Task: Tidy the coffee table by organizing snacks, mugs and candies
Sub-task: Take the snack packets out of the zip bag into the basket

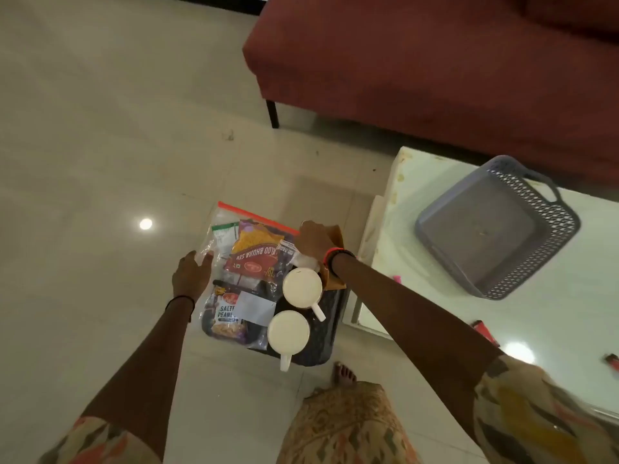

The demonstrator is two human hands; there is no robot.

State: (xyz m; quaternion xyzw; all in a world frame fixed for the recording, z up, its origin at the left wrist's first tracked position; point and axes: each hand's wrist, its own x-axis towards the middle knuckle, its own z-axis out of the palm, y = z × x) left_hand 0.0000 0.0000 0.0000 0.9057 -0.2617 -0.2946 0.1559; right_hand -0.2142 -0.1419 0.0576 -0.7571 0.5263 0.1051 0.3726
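A dark tray [323,336] sits on the floor left of the white coffee table [418,262]. On it lie a clear zip bag [227,229] with an orange seal, full of snack packets [254,256], and two white mugs [302,287] [288,331] standing upside down. My left hand [191,274] rests with spread fingers on the bag's left edge. My right hand [313,241] grips the bag's upper right part, over a brown paper item [336,237]. Its fingertips are hidden.
An empty grey lattice basket [495,229] stands on the coffee table. Small pink and red candies [482,329] lie near the table's front edge. A red sofa [435,61] fills the back right. My bare foot [343,375] is beside the tray.
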